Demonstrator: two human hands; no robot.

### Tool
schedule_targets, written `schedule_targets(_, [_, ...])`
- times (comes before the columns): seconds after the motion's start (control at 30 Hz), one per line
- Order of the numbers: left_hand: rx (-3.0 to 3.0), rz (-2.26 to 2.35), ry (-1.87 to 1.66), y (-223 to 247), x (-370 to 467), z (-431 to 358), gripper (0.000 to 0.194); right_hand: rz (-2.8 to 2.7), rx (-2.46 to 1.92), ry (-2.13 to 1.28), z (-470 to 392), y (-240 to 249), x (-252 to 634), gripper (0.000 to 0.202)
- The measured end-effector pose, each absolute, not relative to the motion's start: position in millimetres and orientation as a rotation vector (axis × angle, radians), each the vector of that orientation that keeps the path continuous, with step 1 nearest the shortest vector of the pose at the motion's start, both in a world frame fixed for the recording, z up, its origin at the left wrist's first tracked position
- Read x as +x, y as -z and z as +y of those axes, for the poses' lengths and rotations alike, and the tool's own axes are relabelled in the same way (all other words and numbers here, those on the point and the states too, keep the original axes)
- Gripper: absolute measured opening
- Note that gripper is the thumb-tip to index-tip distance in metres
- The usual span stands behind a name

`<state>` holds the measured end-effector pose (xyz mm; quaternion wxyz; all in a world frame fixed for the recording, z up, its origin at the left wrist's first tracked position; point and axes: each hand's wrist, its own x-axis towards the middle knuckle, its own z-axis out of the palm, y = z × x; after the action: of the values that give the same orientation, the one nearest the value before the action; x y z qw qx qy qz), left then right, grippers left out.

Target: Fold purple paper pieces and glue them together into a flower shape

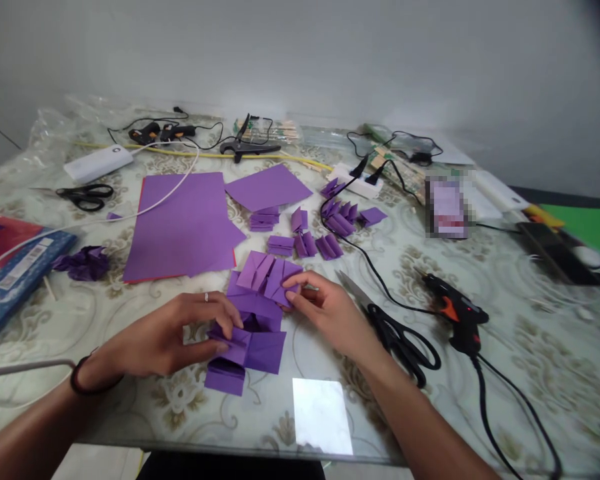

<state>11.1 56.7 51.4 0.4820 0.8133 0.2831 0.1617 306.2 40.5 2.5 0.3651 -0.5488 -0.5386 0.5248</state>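
Observation:
Folded purple paper pieces [257, 307] lie together in front of me on the table, some overlapping. With thumb and fingers my left hand [173, 333] pinches a small folded purple paper piece [237, 348] at the near end of the group. On the far side, my right hand [330, 310] grips the edge of another folded piece [280, 277] between thumb and forefinger. Whether these pieces are joined I cannot tell. Black-handled scissors [405, 340] rest beside my right wrist, and a black and orange hot glue gun [460, 313] lies farther right.
Purple sheets [180, 220] and several small folded pieces [305, 243] lie beyond my hands. Crumpled purple paper [85, 263] and smaller scissors [85, 197] are at the left. A white power strip [357, 181] feeds black cords across the table. A phone [447, 208] stands back right.

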Motion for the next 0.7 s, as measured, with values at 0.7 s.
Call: schedule_targets(0.7, [1.906, 0.741, -0.336, -56.6, 7.1, 56.6, 0.005, -1.412, -1.418, -1.326, 40.3, -1.2, 304.1, 0.017])
